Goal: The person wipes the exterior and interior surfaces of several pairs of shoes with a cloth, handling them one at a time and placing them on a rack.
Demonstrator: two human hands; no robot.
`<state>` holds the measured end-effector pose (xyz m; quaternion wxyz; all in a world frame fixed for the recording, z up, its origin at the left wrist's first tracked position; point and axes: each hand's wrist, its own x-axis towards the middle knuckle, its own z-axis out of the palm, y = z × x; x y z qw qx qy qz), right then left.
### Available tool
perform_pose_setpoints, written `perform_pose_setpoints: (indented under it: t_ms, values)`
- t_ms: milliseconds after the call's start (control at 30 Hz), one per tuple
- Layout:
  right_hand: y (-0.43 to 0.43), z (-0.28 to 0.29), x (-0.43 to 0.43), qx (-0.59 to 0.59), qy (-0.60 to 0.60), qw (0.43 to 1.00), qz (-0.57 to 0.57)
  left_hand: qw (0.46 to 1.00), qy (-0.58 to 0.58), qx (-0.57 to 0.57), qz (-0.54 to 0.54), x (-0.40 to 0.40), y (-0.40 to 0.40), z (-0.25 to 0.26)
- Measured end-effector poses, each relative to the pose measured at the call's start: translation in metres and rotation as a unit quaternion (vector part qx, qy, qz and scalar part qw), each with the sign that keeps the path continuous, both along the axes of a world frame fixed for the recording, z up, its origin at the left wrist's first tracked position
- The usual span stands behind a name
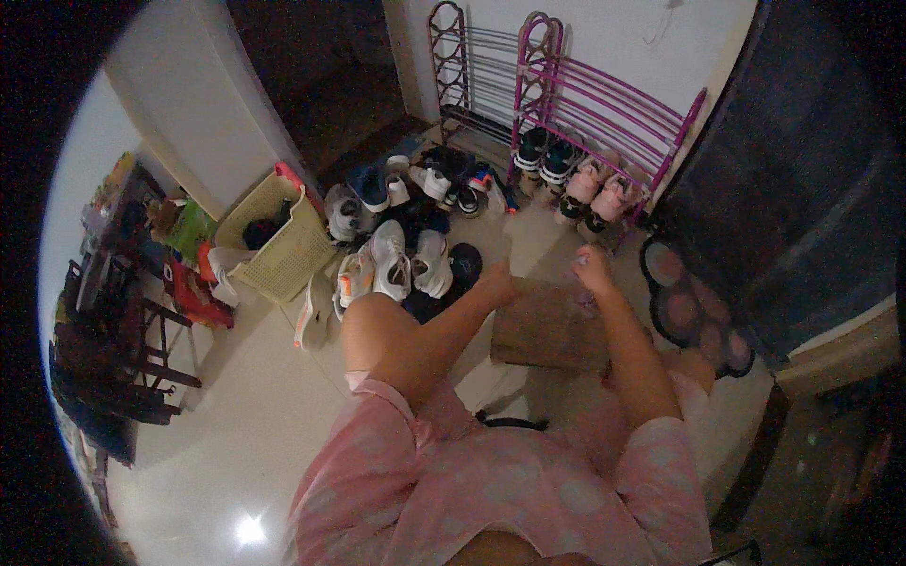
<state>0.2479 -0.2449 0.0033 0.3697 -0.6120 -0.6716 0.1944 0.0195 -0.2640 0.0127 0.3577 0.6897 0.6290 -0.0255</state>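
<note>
In the head view, my left hand (500,284) is blurred beside the left edge of a brown cardboard box (545,329) on the floor; whether it grips anything is unclear. My right hand (592,267) is curled above the box's right side, with a small pale thing partly visible at its fingers. Left of my left hand stand several worn shoes, among them a white sneaker (390,256), another white sneaker (433,265) and a black round-toed shoe (466,264). Pink shoes (610,197) and dark sneakers (558,159) sit at a purple metal shoe rack (609,88).
A yellow plastic basket (283,247) holding dark items stands at the left, near a red bag (198,290) and a dark stool (166,339). A dark mat with round patches (683,304) lies right of the box, beside a dark door (800,177).
</note>
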Motion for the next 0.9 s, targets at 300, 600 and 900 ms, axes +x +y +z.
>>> perform_pose_setpoints:
  t_ms: [300, 600, 900]
  values:
    - [-0.069, -0.045, 0.029, -0.487, 0.024, 0.865, -0.123, 0.924, 0.081, 0.28, -0.247, -0.035, -0.049, -0.14]
    - [-0.041, -0.059, 0.034, -0.458, 0.219, 0.837, -0.205, 0.963, -0.177, 0.024, 0.204, -0.026, -0.006, -0.09]
    - [0.046, -0.092, 0.025, -0.292, 0.238, 0.915, -0.146, 0.954, -0.158, 0.111, 0.229, -0.035, 0.107, -0.072]
